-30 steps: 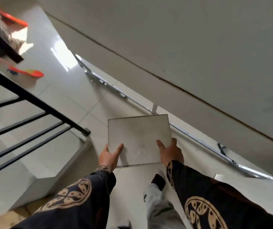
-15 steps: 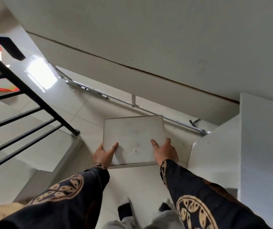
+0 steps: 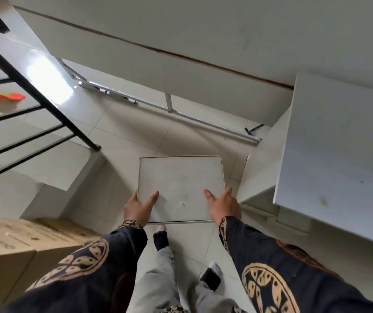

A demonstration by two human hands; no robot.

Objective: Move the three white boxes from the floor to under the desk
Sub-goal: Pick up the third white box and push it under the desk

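A flat white box [image 3: 181,184] is held level in front of me, above the tiled floor. My left hand [image 3: 138,208] grips its near left corner, thumb lying on the top. My right hand [image 3: 225,206] grips the near right corner the same way. The white desk [image 3: 339,154] stands at the right, its top higher than the box and its near left edge just right of my right hand. The space under the desk is mostly hidden by the desktop. No other white box is in view.
A black stair railing [image 3: 34,86] and a white step [image 3: 45,172] are on the left. Brown cardboard cartons [image 3: 12,249] sit at the lower left. A metal rail [image 3: 169,111] runs along the wall base ahead. My feet [image 3: 210,276] are on the floor tiles below the box.
I have turned right while carrying the box. The desk has come further into view on the right, the cartons have appeared at the lower left. Both hands keep their grip.
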